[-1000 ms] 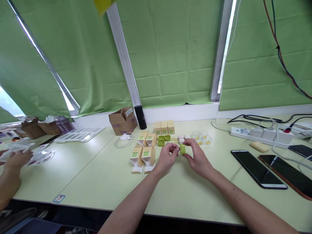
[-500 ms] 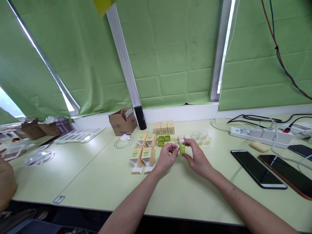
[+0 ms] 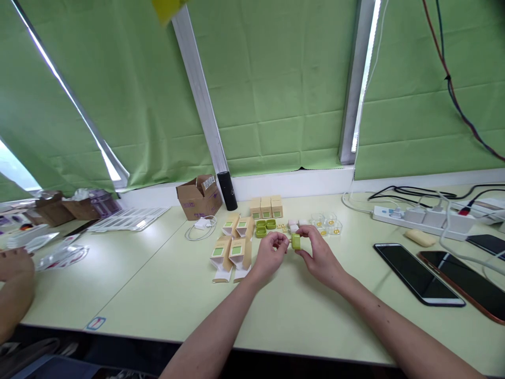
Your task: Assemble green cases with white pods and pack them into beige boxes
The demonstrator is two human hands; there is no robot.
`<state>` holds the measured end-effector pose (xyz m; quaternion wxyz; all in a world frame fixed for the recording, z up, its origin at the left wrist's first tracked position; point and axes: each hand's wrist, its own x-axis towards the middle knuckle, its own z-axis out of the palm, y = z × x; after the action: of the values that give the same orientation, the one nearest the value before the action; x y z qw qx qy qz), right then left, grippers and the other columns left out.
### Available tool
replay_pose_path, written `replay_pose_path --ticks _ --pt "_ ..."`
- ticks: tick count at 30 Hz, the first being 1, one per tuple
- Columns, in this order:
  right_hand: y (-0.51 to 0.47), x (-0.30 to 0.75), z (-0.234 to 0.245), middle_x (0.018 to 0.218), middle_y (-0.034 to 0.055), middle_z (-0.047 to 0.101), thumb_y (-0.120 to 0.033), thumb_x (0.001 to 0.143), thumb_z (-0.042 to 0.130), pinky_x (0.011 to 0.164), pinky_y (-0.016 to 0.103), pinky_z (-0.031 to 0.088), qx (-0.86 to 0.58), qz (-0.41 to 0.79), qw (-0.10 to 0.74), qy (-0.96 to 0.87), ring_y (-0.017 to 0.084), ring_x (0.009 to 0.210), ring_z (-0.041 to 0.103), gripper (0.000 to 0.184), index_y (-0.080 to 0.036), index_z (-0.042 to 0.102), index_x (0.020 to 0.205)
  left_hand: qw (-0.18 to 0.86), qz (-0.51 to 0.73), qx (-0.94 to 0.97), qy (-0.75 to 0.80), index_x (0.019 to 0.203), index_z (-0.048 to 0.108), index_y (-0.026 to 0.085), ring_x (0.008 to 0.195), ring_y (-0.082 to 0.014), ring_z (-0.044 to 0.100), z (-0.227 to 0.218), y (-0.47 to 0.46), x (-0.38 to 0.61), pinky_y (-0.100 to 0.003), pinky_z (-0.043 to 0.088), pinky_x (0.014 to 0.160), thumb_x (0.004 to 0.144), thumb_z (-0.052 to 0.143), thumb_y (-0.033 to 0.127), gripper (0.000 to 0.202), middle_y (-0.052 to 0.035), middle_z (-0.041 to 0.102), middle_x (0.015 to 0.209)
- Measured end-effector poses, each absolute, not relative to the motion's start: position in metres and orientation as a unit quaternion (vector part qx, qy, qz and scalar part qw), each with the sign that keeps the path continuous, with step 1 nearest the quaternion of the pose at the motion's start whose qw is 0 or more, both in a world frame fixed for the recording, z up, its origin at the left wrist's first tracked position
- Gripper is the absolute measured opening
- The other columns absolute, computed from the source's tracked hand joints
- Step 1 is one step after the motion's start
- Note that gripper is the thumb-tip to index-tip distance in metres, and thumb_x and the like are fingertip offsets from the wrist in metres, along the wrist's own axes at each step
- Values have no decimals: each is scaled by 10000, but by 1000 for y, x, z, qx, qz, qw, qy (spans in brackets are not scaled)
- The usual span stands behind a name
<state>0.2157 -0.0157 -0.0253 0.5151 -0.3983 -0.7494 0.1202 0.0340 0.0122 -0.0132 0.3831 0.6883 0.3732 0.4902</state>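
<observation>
Between thumb and fingers, my right hand (image 3: pixel 320 255) holds a small green square case (image 3: pixel 295 241) above the table. My left hand (image 3: pixel 273 251) is closed in a pinch at the case's left side, on a small yellowish piece (image 3: pixel 290 241) mostly hidden by the fingertips. Several green square cups (image 3: pixel 261 231) stand just beyond my left hand. Near them lie small gold-coloured pieces (image 3: pixel 281 226) and pale pink-white blocks (image 3: pixel 293 227). Clear round containers with gold centres (image 3: pixel 330 223) stand behind my right hand. Left of my hands, several kraft boxes with green labels (image 3: pixel 238 247) lie with flaps open.
Three kraft boxes (image 3: pixel 266 207) stand at the back, near a black cylinder (image 3: pixel 226 190) and a cardboard carton (image 3: pixel 199 197). Rightward are phones (image 3: pixel 418 273), a beige oval object (image 3: pixel 420 238) and a power strip (image 3: pixel 422 220) with cables. Another person's arm (image 3: pixel 16 289) reaches in at left.
My hands and the green case have stayed almost in place. At the far left, the other person's arm has moved further into view, its hand over the table.
</observation>
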Motion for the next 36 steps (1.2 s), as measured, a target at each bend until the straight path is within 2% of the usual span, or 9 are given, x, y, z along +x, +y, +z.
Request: replay_pose_path --ticks 11,36 --pt "-18 215 -22 1239 102 559 -149 892 562 1016 531 538 -407 123 506 -750 291 1176 588 386 -267 459 1245 384 492 686 374 822 625 167 677 -129 568 -10 11 34 -277 464 690 892 648 346 194 -5 608 747" --pt "-16 216 -25 1246 110 552 -157 897 563 1023 548 533 -414 123 498 -752 299 1178 588 406 -267 437 1267 411 495 667 375 813 614 160 646 -123 540 -8 12 33 -268 441 671 864 663 379 230 7 584 693"
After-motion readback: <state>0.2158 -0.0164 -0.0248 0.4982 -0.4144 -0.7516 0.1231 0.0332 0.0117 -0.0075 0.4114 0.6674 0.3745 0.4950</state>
